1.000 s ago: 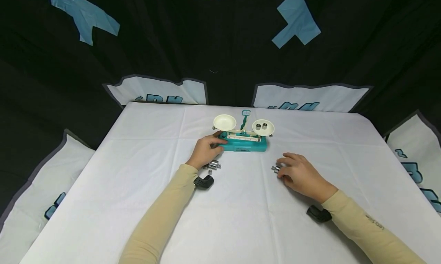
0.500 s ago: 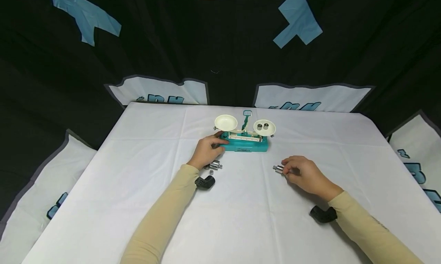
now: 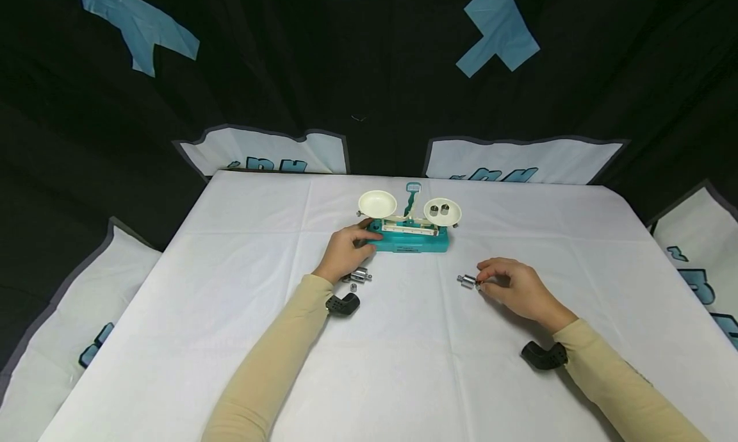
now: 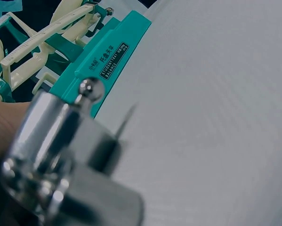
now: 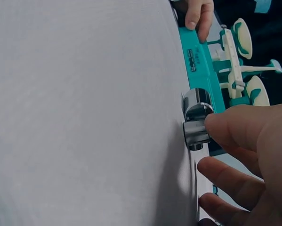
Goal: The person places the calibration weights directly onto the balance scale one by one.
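Observation:
The left hand (image 3: pixel 344 251) grips the left end of the teal base (image 3: pixel 415 242) of a balance scale, thumb in front and fingers over it. Two small weights (image 3: pixel 439 210) stand in the scale's right pan; the left pan (image 3: pixel 377 204) holds nothing. The right hand (image 3: pixel 516 288), thumb and forefinger together, pinches at a metal weight (image 5: pixel 196 133) lying on its side on the table. Against it lies another shiny cylinder weight (image 5: pixel 197 102). The forefinger's contact is hidden in the right wrist view, where other fingers spread apart.
Knobbed metal weights (image 3: pixel 359 275) lie by the left wrist, large in the left wrist view, with a small weight (image 3: pixel 353 287) in front. A white cloth (image 3: pixel 403 365) covers the table. A black curtain (image 3: pixel 369 77) hangs behind.
The right hand has drawn slightly to the right, its fingertips closing together, and more of the weights beside it shows. The left hand has stayed at the scale's base.

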### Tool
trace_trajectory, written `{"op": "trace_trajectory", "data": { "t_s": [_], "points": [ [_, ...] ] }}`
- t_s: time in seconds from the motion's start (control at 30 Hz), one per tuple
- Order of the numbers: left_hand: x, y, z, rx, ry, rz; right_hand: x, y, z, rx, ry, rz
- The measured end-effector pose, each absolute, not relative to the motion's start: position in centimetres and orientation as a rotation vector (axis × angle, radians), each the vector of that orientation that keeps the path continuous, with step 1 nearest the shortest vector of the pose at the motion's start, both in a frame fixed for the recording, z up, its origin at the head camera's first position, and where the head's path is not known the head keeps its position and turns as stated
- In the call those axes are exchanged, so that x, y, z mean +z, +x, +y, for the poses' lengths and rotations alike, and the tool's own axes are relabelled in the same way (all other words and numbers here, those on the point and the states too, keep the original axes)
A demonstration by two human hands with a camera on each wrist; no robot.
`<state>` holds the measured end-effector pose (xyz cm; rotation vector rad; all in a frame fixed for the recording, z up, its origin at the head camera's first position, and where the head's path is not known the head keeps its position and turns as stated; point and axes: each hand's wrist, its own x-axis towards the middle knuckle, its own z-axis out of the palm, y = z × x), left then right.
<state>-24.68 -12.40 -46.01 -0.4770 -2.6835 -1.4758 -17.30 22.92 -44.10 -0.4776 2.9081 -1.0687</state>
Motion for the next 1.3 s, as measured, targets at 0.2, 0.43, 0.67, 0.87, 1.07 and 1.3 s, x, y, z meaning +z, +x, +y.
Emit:
{"op": "trace_trajectory", "data": {
  "t_s": [0.2,0.43,0.67,0.87,1.07,1.3],
  "points": [
    [-46.0,-24.6,-12.4,-1.481,-0.487,-2.676,-44.5,-17.4,23.4,-1.112,-0.474,2.906],
    [-46.1,-24.7,-12.3,-1.473,-0.487,-2.678,-44.8,-17.4,23.5,-1.135,-0.477,2.909],
    [-46.1,-24.6,-12.4,-1.473,-0.477,-2.686,-45.1,-17.5,23.6,-1.149,-0.503,2.913],
    [-46.0,-24.6,-12.4,-1.467,-0.468,-2.694,-45.4,-17.6,23.6,-1.161,-0.515,2.919],
    [-45.9,-24.5,-12.4,-1.471,-0.474,-2.688,-45.4,-17.6,23.5,-1.167,-0.524,2.912],
    [-46.0,-24.7,-12.4,-1.469,-0.478,-2.689,-45.3,-17.6,23.5,-1.186,-0.536,2.886]
  ]
}}
